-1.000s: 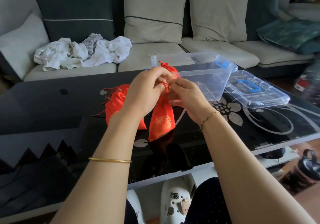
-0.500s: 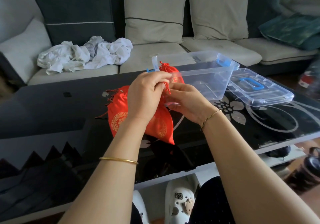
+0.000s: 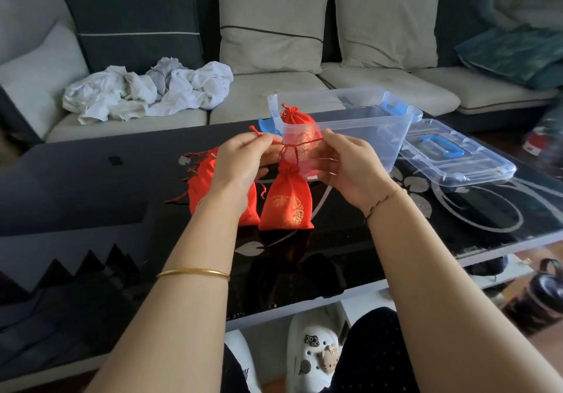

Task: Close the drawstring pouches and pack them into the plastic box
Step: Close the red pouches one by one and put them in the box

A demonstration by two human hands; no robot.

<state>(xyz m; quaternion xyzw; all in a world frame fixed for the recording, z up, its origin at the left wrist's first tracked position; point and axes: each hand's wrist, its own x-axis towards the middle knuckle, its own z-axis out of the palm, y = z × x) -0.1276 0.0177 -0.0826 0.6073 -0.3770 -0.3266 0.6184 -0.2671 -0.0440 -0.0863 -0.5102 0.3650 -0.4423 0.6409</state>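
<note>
Three red pouches show on the black glass table (image 3: 91,185). At nine o'clock of the hands lies a heap of loose red pouches (image 3: 202,179), partly hidden behind the left wrist, their cords trailing on the glass. The left hand (image 3: 240,164) has its fingertips pinched shut on one end of a red drawstring (image 3: 300,143), whose knotted tip sticks up at twelve o'clock of the knuckles. Below the taut cord hangs the held pouch (image 3: 286,204), its neck gathered tight, its bottom edge at or just above the glass. The right hand (image 3: 344,164) pinches the drawstring's other end between thumb and forefinger, the remaining fingers loosely curled. At twelve o'clock of both hands stands the clear plastic box (image 3: 380,130), open, with one closed pouch (image 3: 297,121) upright in its left end; the rest of the box looks bare. At three o'clock of the box its lid (image 3: 457,158), with a blue handle, lies flat on the table.
</note>
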